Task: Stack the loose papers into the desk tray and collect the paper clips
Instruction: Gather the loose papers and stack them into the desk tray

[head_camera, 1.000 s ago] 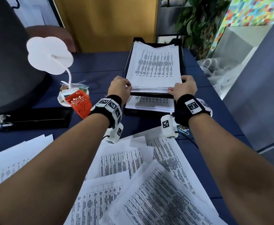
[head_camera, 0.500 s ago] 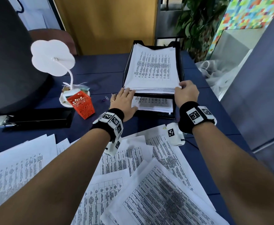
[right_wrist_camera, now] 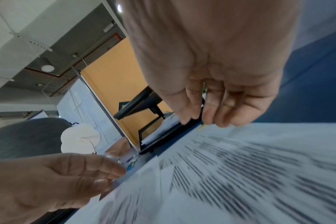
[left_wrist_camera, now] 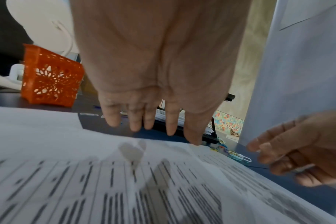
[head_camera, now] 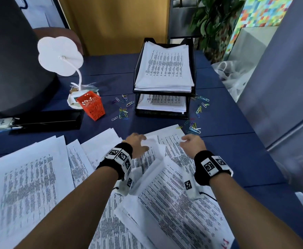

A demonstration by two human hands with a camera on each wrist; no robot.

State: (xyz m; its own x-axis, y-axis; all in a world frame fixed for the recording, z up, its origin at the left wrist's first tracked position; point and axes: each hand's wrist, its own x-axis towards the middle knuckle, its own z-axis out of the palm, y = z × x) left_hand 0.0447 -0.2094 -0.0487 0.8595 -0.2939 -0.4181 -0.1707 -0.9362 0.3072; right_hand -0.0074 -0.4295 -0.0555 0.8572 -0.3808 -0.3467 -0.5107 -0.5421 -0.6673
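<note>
Loosely spread, the fingers (left_wrist_camera: 136, 121) of the left hand (head_camera: 138, 144) hang above the loose papers (head_camera: 165, 186) gripping nothing; the right hand (head_camera: 192, 142) likewise hovers with fingers slack and empty; the sheets overlap at mixed angles across the blue desk (head_camera: 228, 141); beyond them paper clips (head_camera: 123, 112) lie scattered either side of the black desk tray (head_camera: 137, 69), whose long axis runs away from the person, both tiers holding paper; an orange mesh pot (head_camera: 91, 106) and white lamp (head_camera: 60, 56) stand left.
</note>
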